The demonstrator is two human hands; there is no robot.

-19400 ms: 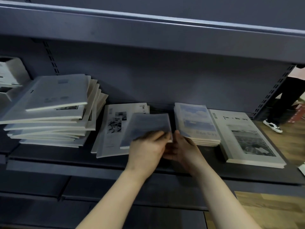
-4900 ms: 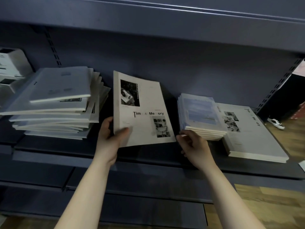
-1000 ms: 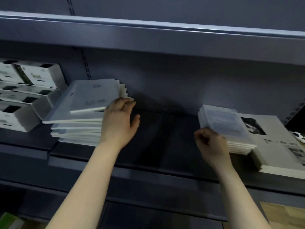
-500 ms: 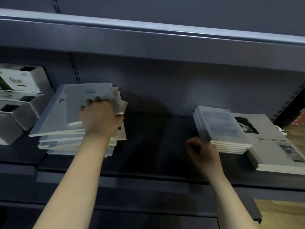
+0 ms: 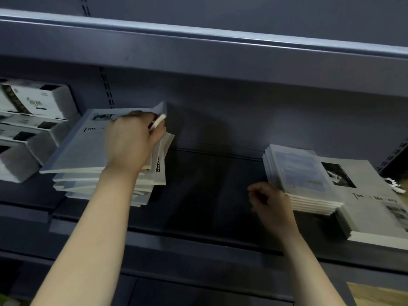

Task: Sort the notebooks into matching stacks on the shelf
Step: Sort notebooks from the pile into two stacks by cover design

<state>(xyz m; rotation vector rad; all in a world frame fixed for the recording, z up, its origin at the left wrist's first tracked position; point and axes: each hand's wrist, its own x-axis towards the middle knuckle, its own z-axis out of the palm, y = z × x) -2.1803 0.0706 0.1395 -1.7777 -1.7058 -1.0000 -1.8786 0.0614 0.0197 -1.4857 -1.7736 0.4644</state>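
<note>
A messy pile of grey-white notebooks (image 5: pixel 88 173) sits at the left of the dark shelf (image 5: pixel 209 195). My left hand (image 5: pixel 130 142) rests on top of the pile and is shut on a small notebook (image 5: pixel 157 112), whose far corner is lifted off the pile. At the right lies a neat stack of small blue-cover notebooks (image 5: pixel 300 173), overlapping a stack of large "Time Memory" notebooks (image 5: pixel 375 199). My right hand (image 5: pixel 271 204) hovers loosely curled just left of the small stack, holding nothing.
White boxes (image 5: pixel 28 120) are stacked at the far left of the shelf, touching the pile. Another shelf board (image 5: pixel 198 51) hangs overhead. A wooden floor (image 5: pixel 379 294) shows at bottom right.
My left hand has closed on the small top notebook and tipped its far edge up off the pile. My right hand has stayed beside the small stack.
</note>
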